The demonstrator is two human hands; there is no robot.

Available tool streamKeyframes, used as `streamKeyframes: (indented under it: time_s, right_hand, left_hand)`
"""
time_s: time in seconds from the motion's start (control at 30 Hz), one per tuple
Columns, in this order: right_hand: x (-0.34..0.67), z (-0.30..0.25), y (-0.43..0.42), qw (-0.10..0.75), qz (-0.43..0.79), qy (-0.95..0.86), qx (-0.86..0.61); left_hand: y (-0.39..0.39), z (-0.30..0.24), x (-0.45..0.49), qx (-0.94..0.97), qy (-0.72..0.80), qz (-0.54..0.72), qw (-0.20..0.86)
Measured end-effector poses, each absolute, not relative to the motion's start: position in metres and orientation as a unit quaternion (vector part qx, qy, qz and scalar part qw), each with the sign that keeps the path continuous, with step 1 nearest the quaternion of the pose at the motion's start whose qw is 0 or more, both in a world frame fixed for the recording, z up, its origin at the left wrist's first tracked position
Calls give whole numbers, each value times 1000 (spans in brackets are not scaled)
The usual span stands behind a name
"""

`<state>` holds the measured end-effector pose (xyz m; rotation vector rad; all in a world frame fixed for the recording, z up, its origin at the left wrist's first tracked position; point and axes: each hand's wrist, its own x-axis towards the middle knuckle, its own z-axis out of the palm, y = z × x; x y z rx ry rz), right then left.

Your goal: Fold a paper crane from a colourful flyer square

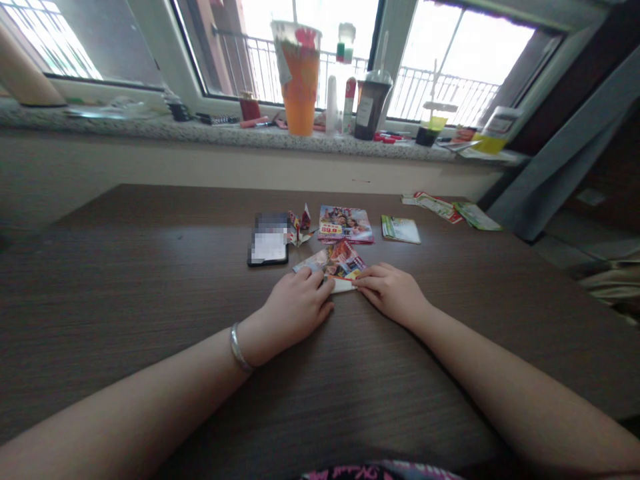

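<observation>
A sheet of colourful printed paper [345,257], folded, lies at an angle on the dark wooden table, with a white strip along its near edge. The curled fingers of my left hand [300,300] press and hold its lower left part. At the right corner of the near edge, my right hand [393,290] pinches the paper between thumb and fingers. Just beyond it stands a small folded paper figure [300,227] with pointed tips. A stack of printed paper squares [346,223] lies behind the sheet. My fingers hide parts of the paper's edge.
A phone [270,247] with a blurred screen lies left of the paper. Green-and-white cards [401,229] and leaflets [440,208] are at the back right. On the windowsill [215,137] stand an orange drink cup [300,87], a dark cup [371,107] and several bottles.
</observation>
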<state>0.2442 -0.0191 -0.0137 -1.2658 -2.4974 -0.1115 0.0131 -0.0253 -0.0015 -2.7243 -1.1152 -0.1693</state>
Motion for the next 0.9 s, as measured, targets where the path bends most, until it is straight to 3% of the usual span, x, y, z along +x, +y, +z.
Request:
streamKeyframes:
  time_s: [0.4, 0.9]
  right_hand:
    - [248, -19, -13, 201, -1, -877, -437]
    - [249, -13, -18, 180, -26, -873, -453]
  left_hand:
    - [-28, -5, 13, -913, -388, -74, 99]
    - [-26, -10, 15, -936, -339, -73, 59]
